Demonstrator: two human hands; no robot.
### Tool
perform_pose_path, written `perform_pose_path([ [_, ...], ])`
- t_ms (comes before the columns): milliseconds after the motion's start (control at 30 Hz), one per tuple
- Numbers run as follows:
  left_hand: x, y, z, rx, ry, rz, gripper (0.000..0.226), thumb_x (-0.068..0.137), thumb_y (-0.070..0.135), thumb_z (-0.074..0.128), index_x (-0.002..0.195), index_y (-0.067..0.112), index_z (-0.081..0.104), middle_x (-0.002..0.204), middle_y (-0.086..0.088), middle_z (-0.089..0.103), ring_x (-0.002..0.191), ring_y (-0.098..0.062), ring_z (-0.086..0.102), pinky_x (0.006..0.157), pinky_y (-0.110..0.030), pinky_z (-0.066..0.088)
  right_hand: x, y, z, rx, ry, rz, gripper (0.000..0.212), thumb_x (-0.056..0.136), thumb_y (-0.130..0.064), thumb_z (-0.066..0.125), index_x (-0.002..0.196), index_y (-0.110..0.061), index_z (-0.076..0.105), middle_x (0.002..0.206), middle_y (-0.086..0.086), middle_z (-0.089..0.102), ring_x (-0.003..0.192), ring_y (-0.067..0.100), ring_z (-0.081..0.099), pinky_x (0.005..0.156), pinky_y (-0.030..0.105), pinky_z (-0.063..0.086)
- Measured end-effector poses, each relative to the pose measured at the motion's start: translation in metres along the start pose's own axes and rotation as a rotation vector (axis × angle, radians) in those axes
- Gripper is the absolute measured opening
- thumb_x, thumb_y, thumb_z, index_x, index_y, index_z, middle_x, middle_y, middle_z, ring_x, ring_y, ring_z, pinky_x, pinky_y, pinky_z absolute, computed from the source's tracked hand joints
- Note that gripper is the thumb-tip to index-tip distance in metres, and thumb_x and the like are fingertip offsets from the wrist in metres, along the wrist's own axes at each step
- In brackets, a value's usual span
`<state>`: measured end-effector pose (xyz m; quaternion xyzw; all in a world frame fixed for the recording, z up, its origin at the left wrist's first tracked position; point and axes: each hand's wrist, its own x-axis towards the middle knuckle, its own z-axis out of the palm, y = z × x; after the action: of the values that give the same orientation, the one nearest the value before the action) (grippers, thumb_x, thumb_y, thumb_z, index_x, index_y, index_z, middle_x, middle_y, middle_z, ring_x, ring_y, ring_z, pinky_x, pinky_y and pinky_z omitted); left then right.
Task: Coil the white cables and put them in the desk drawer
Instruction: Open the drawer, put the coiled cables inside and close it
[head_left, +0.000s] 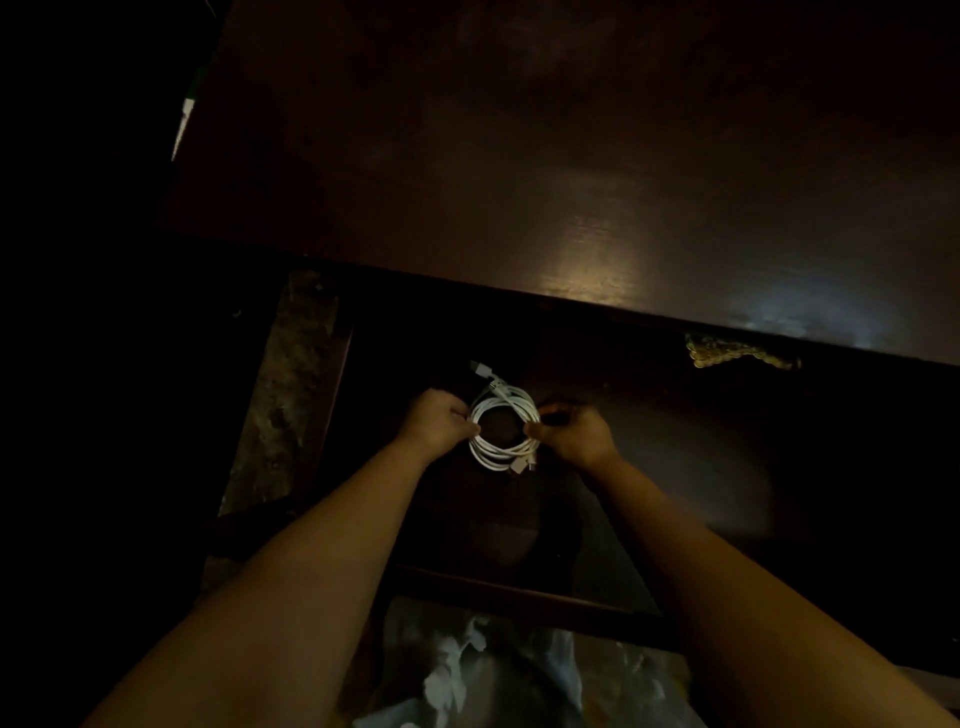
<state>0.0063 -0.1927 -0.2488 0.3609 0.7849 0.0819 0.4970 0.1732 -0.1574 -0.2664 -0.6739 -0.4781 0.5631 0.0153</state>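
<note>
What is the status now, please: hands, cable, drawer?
Left hand and right hand pinch the coiled white cable on opposite sides. Coil is over the open drawer. Nothing seen in the way; drawer very dark.

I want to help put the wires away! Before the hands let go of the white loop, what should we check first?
1. Cable wound into a loop: ok. The white coil is round and neat.
2. Both sides held: ok. The left hand pinches its left edge, the right hand its right edge.
3. Drawer open: ok. The drawer is pulled out below the desk top, and the coil sits over it.
4. Loose ends tucked: not ok. One plug sticks out at the top and another at the bottom.
5. Coil resting on the drawer floor: cannot tell, too dark.
6. Other cables left to coil: cannot tell.
</note>
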Motion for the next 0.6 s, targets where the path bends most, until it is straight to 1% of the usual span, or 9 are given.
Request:
perform_pose_path([
  [67, 0.002, 0.000, 0.001, 0.041, 0.015, 0.024, 0.035, 0.078, 0.008, 0.070, 0.109, -0.006, 0.062, 0.110, -0.024, 0.066, 0.102, -0.033, 0.062, 0.083, -0.031, 0.047, 0.001, -0.002, -0.001, -0.041, 0.000, 0.000, 0.032, 0.077, -0.019, 0.073, 0.105, -0.005, 0.065, 0.117, 0.011, 0.064, 0.107, 0.025, 0.060, 0.086, 0.029, 0.047],
  [167, 0.003, 0.002, 0.002, 0.133, 0.041, 0.069, 0.032, 0.078, 0.010, 0.071, 0.104, -0.007, 0.064, 0.106, -0.024, 0.067, 0.099, -0.032, 0.063, 0.084, -0.034, 0.048, 0.000, -0.006, -0.001, -0.121, -0.001, -0.038, 0.035, 0.080, -0.019, 0.069, 0.111, -0.004, 0.061, 0.117, 0.013, 0.064, 0.108, 0.024, 0.059, 0.075, 0.019, 0.041],
  [233, 0.003, 0.003, 0.004, 0.195, 0.052, 0.097, 0.034, 0.078, 0.013, 0.071, 0.105, -0.006, 0.063, 0.107, -0.023, 0.067, 0.100, -0.032, 0.062, 0.085, -0.034, 0.048, -0.003, -0.007, 0.000, -0.168, 0.010, -0.049, 0.038, 0.082, -0.020, 0.067, 0.115, -0.004, 0.058, 0.119, 0.015, 0.063, 0.109, 0.026, 0.059, 0.079, 0.023, 0.042],
  [300, 0.002, 0.004, 0.004, 0.234, 0.049, 0.121, 0.041, 0.078, 0.015, 0.071, 0.112, -0.004, 0.059, 0.112, -0.020, 0.065, 0.105, -0.031, 0.060, 0.086, -0.032, 0.046, -0.007, -0.009, -0.001, -0.219, 0.014, -0.058, 0.039, 0.084, -0.022, 0.065, 0.117, -0.003, 0.056, 0.118, 0.016, 0.062, 0.109, 0.029, 0.059, 0.078, 0.024, 0.041],
  [367, 0.001, 0.006, 0.002, 0.265, 0.051, 0.142, 0.047, 0.079, 0.019, 0.069, 0.120, 0.001, 0.055, 0.121, -0.017, 0.061, 0.111, -0.029, 0.057, 0.091, -0.032, 0.045, -0.011, -0.011, -0.003, -0.261, 0.025, -0.082, 0.037, 0.086, -0.026, 0.062, 0.114, -0.001, 0.057, 0.116, 0.018, 0.062, 0.108, 0.031, 0.059, 0.078, 0.027, 0.043],
  [433, -0.007, 0.013, -0.006, 0.273, 0.055, 0.166, 0.048, 0.083, 0.021, 0.064, 0.126, 0.006, 0.051, 0.127, -0.015, 0.057, 0.117, -0.029, 0.053, 0.095, -0.033, 0.043, -0.020, -0.015, -0.006, -0.298, 0.037, -0.093, 0.037, 0.088, -0.029, 0.059, 0.112, 0.000, 0.059, 0.115, 0.020, 0.063, 0.107, 0.034, 0.059, 0.080, 0.032, 0.045],
  [500, -0.027, 0.021, -0.018, 0.237, 0.072, 0.192, 0.048, 0.087, 0.025, 0.057, 0.131, 0.010, 0.045, 0.130, -0.015, 0.054, 0.119, -0.029, 0.051, 0.094, -0.031, 0.041, -0.033, -0.020, -0.010, -0.352, 0.050, -0.133, 0.037, 0.089, -0.030, 0.056, 0.110, 0.000, 0.058, 0.115, 0.023, 0.061, 0.108, 0.037, 0.057, 0.081, 0.035, 0.045],
  [533, -0.042, 0.024, -0.024, 0.233, 0.109, 0.230, 0.050, 0.089, 0.027, 0.054, 0.135, 0.011, 0.041, 0.131, -0.015, 0.052, 0.120, -0.029, 0.050, 0.094, -0.031, 0.040, -0.041, -0.021, -0.012, -0.381, 0.066, -0.172, 0.037, 0.089, -0.031, 0.055, 0.109, 0.000, 0.058, 0.115, 0.023, 0.060, 0.108, 0.038, 0.056, 0.081, 0.036, 0.045],
  [600, -0.081, 0.024, -0.033, 0.286, 0.242, 0.365, 0.052, 0.092, 0.031, 0.048, 0.139, 0.012, 0.036, 0.136, -0.014, 0.048, 0.124, -0.028, 0.046, 0.099, -0.034, 0.038, -0.068, -0.023, -0.017, -0.450, 0.122, -0.258, 0.037, 0.088, -0.032, 0.055, 0.108, -0.002, 0.058, 0.115, 0.022, 0.058, 0.107, 0.038, 0.055, 0.082, 0.038, 0.046],
])
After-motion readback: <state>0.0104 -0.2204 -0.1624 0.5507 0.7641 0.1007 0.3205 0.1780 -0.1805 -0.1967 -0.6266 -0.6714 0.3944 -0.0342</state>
